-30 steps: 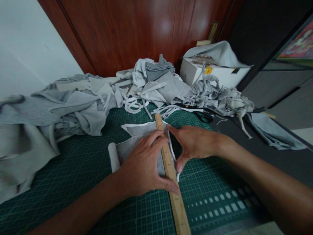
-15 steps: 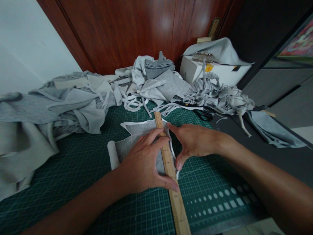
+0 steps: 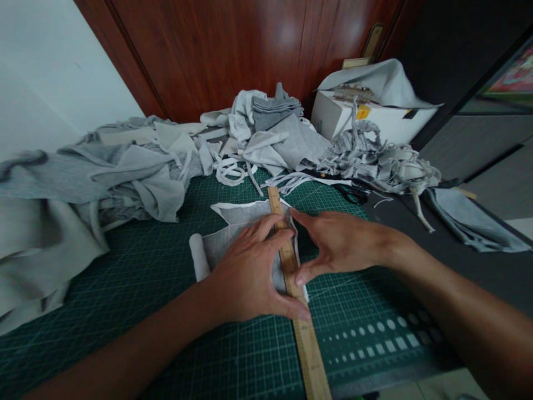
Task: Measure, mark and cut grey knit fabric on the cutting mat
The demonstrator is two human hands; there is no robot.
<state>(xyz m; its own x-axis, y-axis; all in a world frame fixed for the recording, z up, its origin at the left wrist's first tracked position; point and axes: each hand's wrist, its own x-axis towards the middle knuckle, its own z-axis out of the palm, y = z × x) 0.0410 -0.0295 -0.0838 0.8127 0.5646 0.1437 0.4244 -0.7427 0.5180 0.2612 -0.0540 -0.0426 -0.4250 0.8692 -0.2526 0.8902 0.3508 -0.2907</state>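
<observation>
A wooden ruler [image 3: 308, 344] lies lengthwise over a small piece of grey fabric [image 3: 219, 243] with white edges. My left hand [image 3: 250, 269] presses down on the ruler, its fingertips on the far part and its thumb nearer me, spread apart. To the right of the ruler, my right hand [image 3: 345, 241] rests with thumb and forefinger wide apart. Its forefinger touches the fabric's far right edge, and the thumb tip is at the ruler's right side. One left side of the fabric curls into a roll [image 3: 199, 256]. The left hand covers the fabric's middle.
A green cutting mat [image 3: 137, 289] lies beneath. Heaped grey cloth [image 3: 137, 172] fills the left and back. Black-handled scissors [image 3: 353, 193] lie at the back right, near tangled fabric strips [image 3: 383, 161] and a white box [image 3: 333, 116]. Folded grey cloth [image 3: 470, 219] is at far right.
My right thumb has moved left from the fabric's edge to the ruler's side. The left hand stays on the ruler. The whole view has shifted slightly.
</observation>
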